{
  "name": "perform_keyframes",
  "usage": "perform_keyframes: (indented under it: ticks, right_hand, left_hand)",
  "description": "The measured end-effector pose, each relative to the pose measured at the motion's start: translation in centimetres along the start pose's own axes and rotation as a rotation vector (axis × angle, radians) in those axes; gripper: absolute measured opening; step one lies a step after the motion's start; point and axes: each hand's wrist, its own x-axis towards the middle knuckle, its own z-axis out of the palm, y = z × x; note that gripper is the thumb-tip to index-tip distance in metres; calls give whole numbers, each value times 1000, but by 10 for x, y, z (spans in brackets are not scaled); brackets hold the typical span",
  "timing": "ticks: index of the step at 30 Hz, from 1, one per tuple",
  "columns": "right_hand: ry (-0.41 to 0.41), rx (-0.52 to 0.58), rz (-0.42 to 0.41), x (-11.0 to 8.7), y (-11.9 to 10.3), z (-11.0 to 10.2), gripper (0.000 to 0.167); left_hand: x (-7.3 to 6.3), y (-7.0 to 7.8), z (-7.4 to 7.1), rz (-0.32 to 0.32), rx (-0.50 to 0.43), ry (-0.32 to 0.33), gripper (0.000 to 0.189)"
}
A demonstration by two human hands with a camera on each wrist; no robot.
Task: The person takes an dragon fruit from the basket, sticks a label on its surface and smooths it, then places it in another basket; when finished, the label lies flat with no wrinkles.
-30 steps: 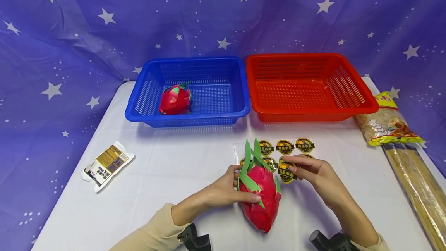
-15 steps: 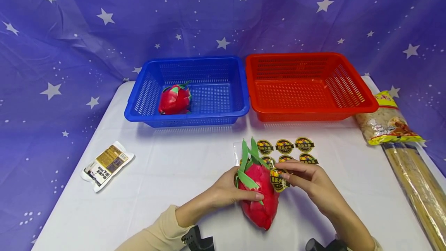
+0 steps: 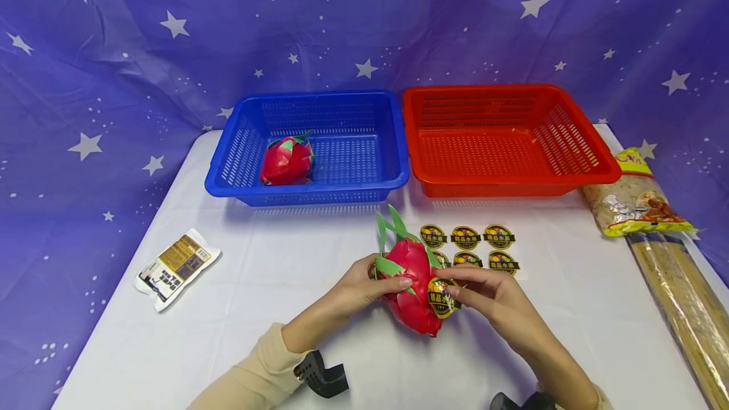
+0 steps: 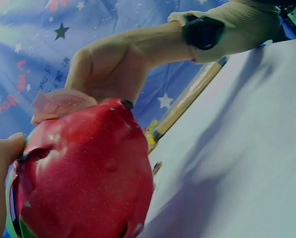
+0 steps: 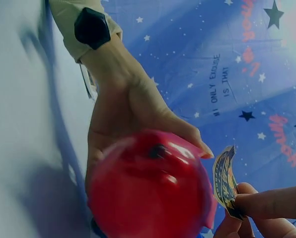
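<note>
My left hand grips a red dragon fruit with green leaf tips, thumb over its top side. The fruit is tilted, its leafy end pointing away from me. Between thumb and fingers, my right hand pinches a black and gold round sticker against or just over the fruit's right side; the head view does not settle contact. In the right wrist view the sticker curves beside the fruit. Behind the hands lies a clear sheet of several like stickers, partly covered by the fruit and right hand.
A blue basket holding another dragon fruit stands at the back, against a red basket. On the left lies a white and brown pouch. A yellow-edged food bag and a long pack of noodle-like strips line the right edge.
The left hand has lifted and tilted the dragon fruit, moving it up and left. The right hand has brought the pinched sticker leftward from beside the fruit to its right side.
</note>
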Motion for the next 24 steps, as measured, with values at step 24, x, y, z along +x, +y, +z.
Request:
perform_keyframes:
  ticks: [24]
  right_hand:
    - [223,-116,-274,9,1,18,29]
  left_hand:
    - [3,3,-8,-15,-49,42,56]
